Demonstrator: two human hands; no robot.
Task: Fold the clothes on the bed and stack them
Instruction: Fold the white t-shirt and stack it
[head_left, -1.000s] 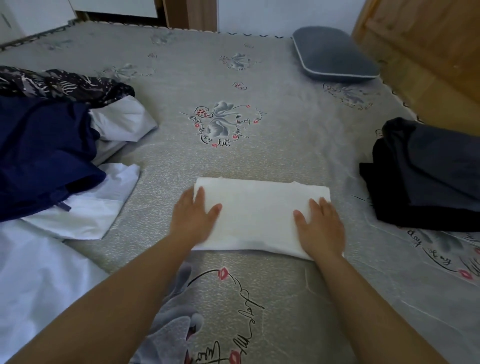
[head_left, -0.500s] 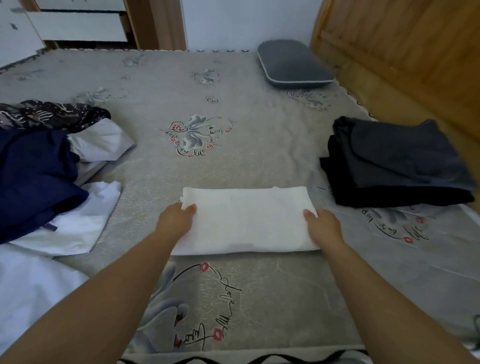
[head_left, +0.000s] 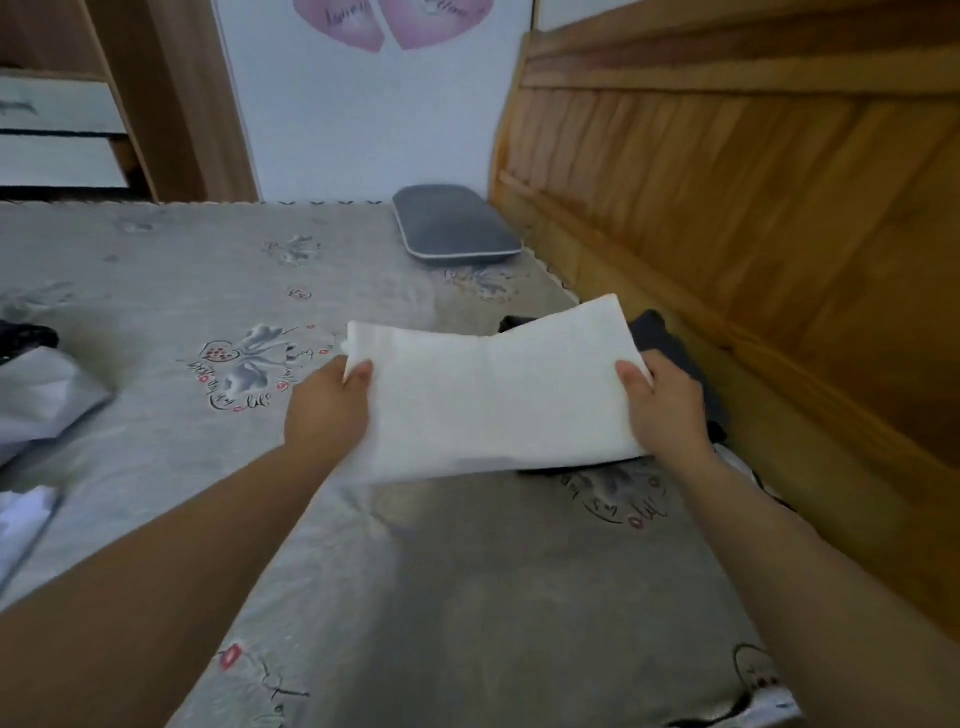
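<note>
Here we hold the folded white garment (head_left: 498, 400) up off the grey printed bed cover (head_left: 467, 597), stretched between our 2 hands: the left hand (head_left: 327, 410) grips its left edge with the thumb on top, and the right hand (head_left: 667, 402) grips its right edge the same way. The garment hangs partly over the dark folded stack (head_left: 670, 348) beside the wooden headboard (head_left: 753, 234), hiding most of it, while a grey pillow (head_left: 452, 226) lies farther back and unfolded white clothes (head_left: 36, 400) sit at the left edge.
</note>
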